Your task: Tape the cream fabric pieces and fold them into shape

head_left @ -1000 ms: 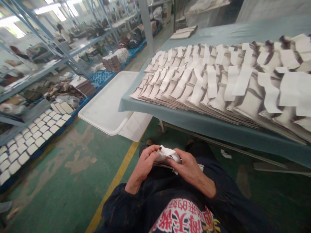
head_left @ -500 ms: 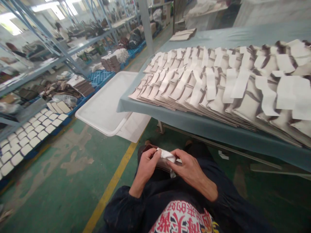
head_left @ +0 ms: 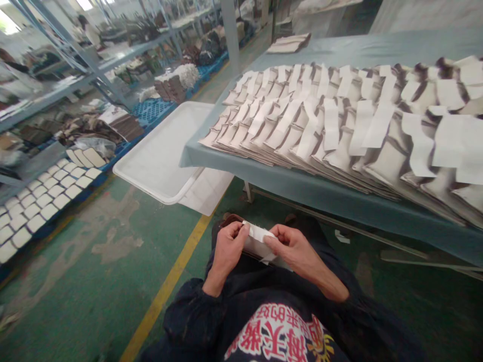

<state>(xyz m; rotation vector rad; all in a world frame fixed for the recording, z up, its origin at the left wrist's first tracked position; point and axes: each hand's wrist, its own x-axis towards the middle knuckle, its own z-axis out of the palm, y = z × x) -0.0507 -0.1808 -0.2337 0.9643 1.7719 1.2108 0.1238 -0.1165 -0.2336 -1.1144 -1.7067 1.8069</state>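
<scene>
Left hand [head_left: 229, 246] and right hand [head_left: 292, 245] pinch a strip [head_left: 257, 233], fingers partly hiding it; both angle inward.

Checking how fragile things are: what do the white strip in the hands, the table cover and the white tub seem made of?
White strip: matte, paper or thin fabric, judging by its flat face. Table cover: smooth, perhaps vinyl or cloth, draping over the edge. White tub: probably moulded plastic, smooth, with rounded corners.

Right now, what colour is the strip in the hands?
White; the strip shows in the head view.
</scene>
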